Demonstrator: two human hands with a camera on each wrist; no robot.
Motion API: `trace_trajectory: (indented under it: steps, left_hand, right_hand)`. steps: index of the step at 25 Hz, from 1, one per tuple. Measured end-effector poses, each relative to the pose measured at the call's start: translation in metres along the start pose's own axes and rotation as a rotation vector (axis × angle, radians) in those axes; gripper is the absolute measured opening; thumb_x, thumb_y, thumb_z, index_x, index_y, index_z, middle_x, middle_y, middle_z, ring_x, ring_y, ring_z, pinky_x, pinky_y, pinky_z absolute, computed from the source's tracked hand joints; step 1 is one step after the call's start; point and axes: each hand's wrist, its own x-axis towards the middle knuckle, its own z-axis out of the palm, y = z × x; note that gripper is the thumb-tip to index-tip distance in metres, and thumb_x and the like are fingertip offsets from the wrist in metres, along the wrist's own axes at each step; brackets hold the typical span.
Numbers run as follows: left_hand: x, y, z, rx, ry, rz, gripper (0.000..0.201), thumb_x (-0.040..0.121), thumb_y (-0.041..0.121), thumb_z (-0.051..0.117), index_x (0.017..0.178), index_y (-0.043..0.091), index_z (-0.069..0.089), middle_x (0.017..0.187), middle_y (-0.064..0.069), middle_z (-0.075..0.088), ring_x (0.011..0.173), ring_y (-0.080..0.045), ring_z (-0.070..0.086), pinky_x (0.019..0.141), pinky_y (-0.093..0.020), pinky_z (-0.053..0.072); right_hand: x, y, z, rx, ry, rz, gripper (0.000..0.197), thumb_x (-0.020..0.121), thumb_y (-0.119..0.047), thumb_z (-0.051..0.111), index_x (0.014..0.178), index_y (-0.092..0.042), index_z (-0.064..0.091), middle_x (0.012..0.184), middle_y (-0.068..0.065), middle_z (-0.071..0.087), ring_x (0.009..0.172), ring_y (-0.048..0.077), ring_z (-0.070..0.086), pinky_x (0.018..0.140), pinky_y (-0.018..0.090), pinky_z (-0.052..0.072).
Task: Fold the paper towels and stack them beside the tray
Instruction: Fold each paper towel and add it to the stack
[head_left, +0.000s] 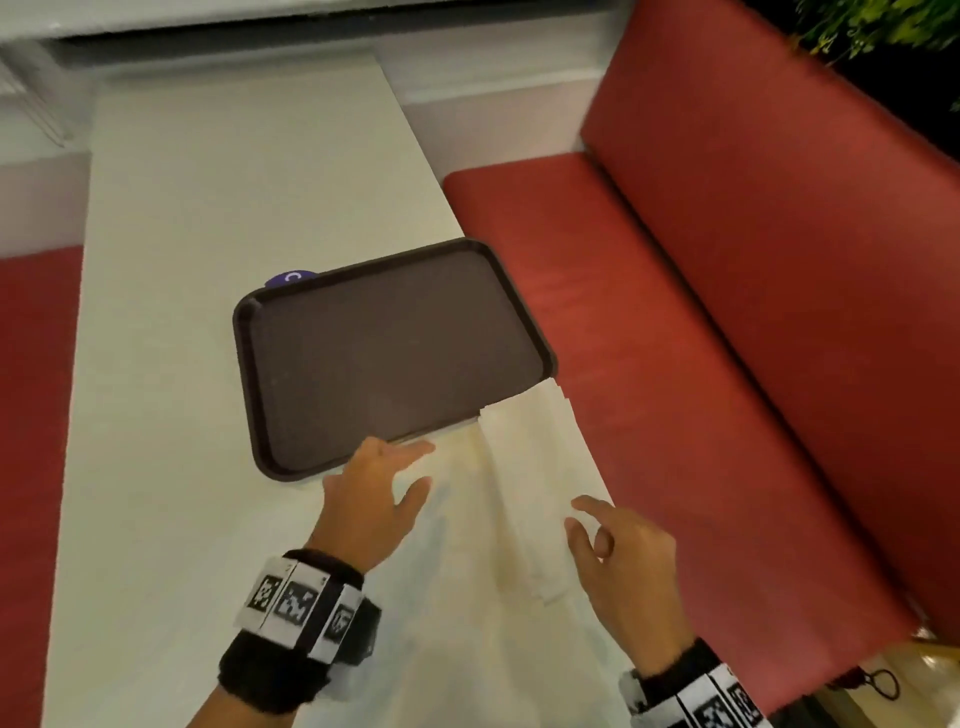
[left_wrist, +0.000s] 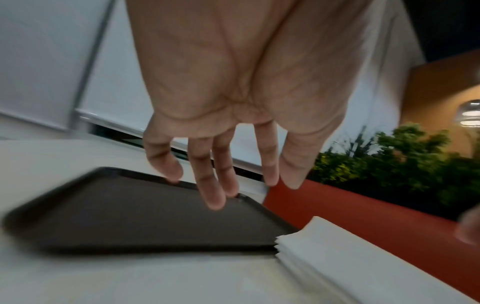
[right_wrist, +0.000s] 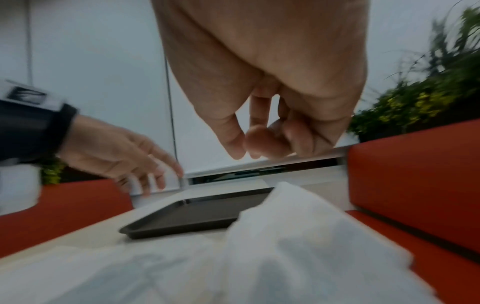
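The dark tray (head_left: 384, 353) lies bare beside folded paper towels (head_left: 524, 467) (both hands loose-fingered, holding nothing).

Head overhead; wrists low, tray (head_left: 384, 353) shared

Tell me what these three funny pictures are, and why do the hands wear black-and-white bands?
No robot here, just a person with cameras. One picture looks down from their head; the other two look along each wrist, from those patterned bands. On the white table lies a dark tray, with nothing on it. Beside it sits a stack of folded paper towels. The left hand hovers open near the tray's edge. The right hand has loosely curled fingers and holds nothing. Red seats stand alongside.
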Motion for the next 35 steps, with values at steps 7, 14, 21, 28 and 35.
trace_trajectory:
  steps: [7, 14, 21, 28, 35]
  left_hand:
    - [-0.203, -0.089, 0.009, -0.421, -0.089, -0.576, 0.045, 0.067, 0.015, 0.079, 0.058, 0.056, 0.066, 0.075, -0.003, 0.059, 0.059, -0.012, 0.056, 0.075, -0.020, 0.046]
    - [-0.269, -0.133, 0.028, -0.514, 0.087, -0.709, 0.061, 0.073, -0.005, 0.073, 0.054, 0.052, 0.065, 0.074, -0.004, 0.054, 0.066, -0.019, 0.053, 0.080, -0.015, 0.047]
    - [-0.264, -0.136, 0.009, -0.481, 0.117, -0.629, 0.046, 0.072, 0.019, 0.079, 0.076, 0.059, 0.058, 0.088, -0.001, 0.059, 0.076, -0.017, 0.054, 0.090, -0.033, 0.049]
    - [-0.173, -0.076, -0.079, -0.424, 0.268, -0.266, 0.093, 0.056, 0.050, 0.082, 0.134, 0.046, 0.031, 0.119, 0.016, 0.048, 0.113, -0.002, 0.044, 0.092, -0.021, 0.034]
    - [-0.099, -0.015, -0.143, -0.793, 0.019, 0.057, 0.073, 0.042, 0.041, 0.089, 0.109, 0.025, 0.064, 0.107, 0.003, 0.071, 0.102, -0.014, 0.065, 0.094, -0.042, 0.051]
  right_hand:
    - [0.053, -0.064, 0.100, -0.344, -0.556, -0.185, 0.066, 0.094, -0.033, 0.054, 0.148, -0.012, 0.022, 0.153, 0.012, 0.023, 0.136, 0.029, 0.032, 0.107, 0.036, 0.036]
    - [0.093, -0.074, 0.145, -0.568, -0.694, -0.099, 0.067, 0.080, -0.045, 0.069, 0.131, -0.011, 0.043, 0.135, 0.011, 0.047, 0.125, 0.027, 0.045, 0.102, 0.036, 0.040]
    - [0.072, -0.107, 0.103, -0.242, -0.506, -0.306, 0.020, 0.085, -0.019, 0.063, 0.101, -0.025, 0.054, 0.114, 0.002, 0.061, 0.103, 0.023, 0.054, 0.088, 0.034, 0.045]
    - [0.070, -0.187, -0.040, 0.194, -0.538, -0.592, 0.036, 0.071, -0.016, 0.079, 0.098, -0.031, 0.060, 0.098, -0.014, 0.065, 0.098, 0.005, 0.060, 0.089, 0.023, 0.046]
    - [0.070, -0.201, -0.094, 0.374, -0.547, -0.616, 0.041, 0.069, -0.011, 0.084, 0.104, -0.019, 0.064, 0.102, -0.011, 0.067, 0.100, -0.001, 0.061, 0.090, 0.010, 0.041]
